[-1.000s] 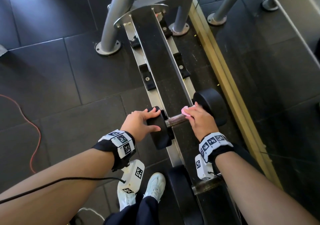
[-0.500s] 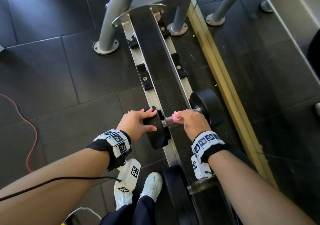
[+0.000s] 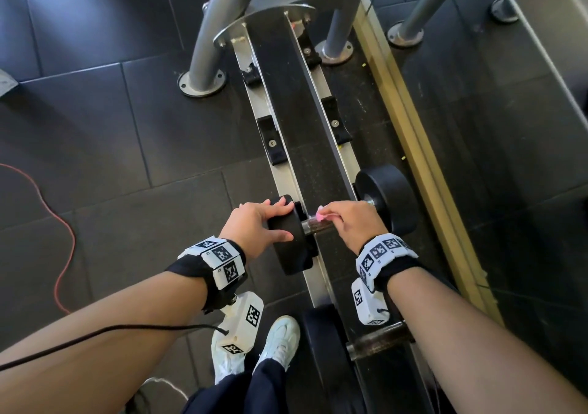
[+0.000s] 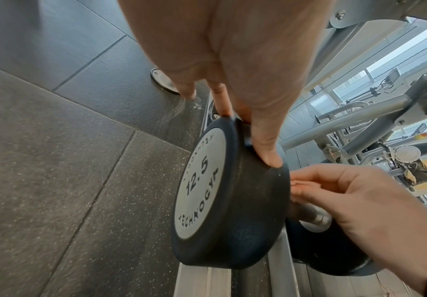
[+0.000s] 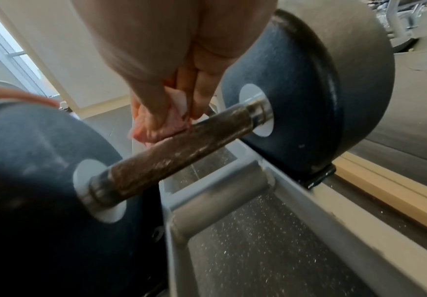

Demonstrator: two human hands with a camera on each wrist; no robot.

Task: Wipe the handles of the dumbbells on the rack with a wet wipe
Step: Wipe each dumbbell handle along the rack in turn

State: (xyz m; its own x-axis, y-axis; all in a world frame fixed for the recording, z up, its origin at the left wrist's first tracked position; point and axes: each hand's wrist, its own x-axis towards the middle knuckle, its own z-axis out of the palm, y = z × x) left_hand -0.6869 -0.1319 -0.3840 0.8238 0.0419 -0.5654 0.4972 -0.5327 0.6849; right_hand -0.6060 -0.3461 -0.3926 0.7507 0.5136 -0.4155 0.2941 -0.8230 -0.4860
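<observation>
Two right fingers (image 5: 199, 94) round wet wipe (image 5: 174, 118), thumb pinching.

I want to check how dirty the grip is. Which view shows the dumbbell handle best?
The right wrist view: the handle runs bare, brown and speckled, between both weights, with the wipe against it. The head view shows a short stretch beside the right hand; the left wrist view shows little.

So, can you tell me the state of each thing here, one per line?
Dumbbell: lying across the rack.
Handle: rough and speckled, partly covered by the wipe.
Wet wipe: bunched, pressed on the handle.
Right hand: holds the wipe.
Left hand: fingers spread, resting on the near weight head.
Second dumbbell: racked, untouched.
</observation>
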